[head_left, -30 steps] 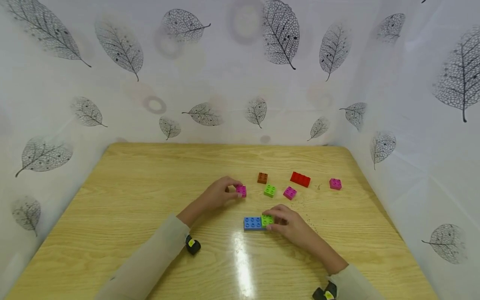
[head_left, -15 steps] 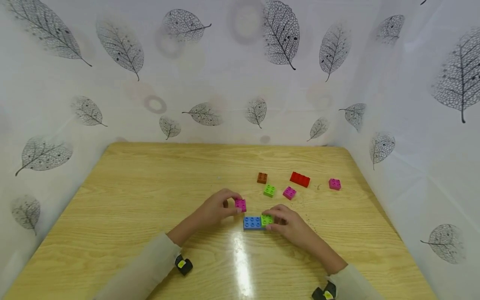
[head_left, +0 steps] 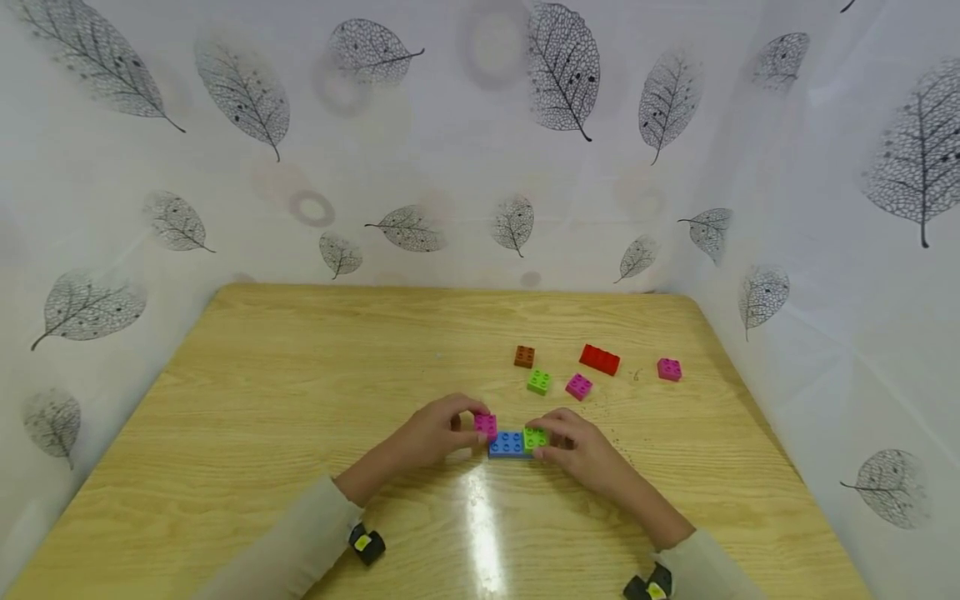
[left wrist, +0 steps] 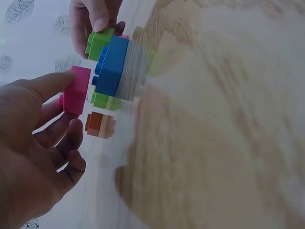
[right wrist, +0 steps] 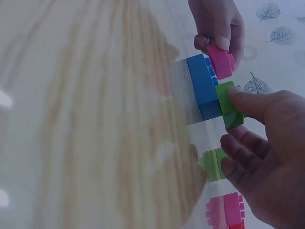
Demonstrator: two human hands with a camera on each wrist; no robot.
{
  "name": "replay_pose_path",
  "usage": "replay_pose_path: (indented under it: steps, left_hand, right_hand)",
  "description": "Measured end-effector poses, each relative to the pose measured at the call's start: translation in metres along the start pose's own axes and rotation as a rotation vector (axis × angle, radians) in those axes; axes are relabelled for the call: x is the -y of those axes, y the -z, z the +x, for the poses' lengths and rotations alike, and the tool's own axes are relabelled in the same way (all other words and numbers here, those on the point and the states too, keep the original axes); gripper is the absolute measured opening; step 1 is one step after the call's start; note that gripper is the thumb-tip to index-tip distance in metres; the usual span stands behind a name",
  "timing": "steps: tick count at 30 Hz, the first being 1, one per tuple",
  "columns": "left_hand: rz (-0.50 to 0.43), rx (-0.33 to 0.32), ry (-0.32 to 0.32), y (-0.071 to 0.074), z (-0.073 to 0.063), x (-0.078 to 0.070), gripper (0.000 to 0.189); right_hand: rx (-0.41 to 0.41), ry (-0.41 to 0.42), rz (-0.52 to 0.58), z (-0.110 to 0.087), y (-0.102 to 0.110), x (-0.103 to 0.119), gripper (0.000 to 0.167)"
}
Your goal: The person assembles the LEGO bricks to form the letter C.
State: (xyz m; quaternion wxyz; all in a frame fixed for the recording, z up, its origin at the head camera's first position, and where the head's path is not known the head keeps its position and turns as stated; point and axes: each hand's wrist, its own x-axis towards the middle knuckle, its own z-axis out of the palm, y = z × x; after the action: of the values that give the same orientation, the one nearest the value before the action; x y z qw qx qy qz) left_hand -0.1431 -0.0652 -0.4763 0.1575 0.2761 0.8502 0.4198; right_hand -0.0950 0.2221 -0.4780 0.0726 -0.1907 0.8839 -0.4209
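My left hand pinches a pink building brick between thumb and fingers, just above the left end of a blue building brick. In the left wrist view the pink brick is tilted, close over the blue brick's studs. A green building brick sits on the right end of the blue brick. My right hand grips that green brick with thumb and fingertips, as the right wrist view also shows on the green brick. The blue brick lies on the wooden table.
Behind the hands lie a brown brick, a second green brick and another pink brick. Farther right are a long red brick and one more pink brick. A leaf-patterned curtain surrounds the table.
My left hand has brought the pink brick toward me from beside the brown brick to over the blue brick's left end. The right hand stays in place on the green brick.
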Motion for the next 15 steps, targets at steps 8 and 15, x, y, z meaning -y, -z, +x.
replay_pose_path:
  steps: [8, 15]
  left_hand:
    - [0.003, 0.030, -0.048, -0.0023, 0.0004, 0.0005, 0.034]
    - [-0.016, 0.054, -0.046, -0.0046, 0.0013, -0.0015, 0.032]
  right_hand:
    - [-0.017, 0.000, -0.023, 0.0004, 0.0019, 0.0009, 0.036]
    - [-0.014, -0.018, -0.018, 0.0001, 0.0024, 0.0012, 0.037]
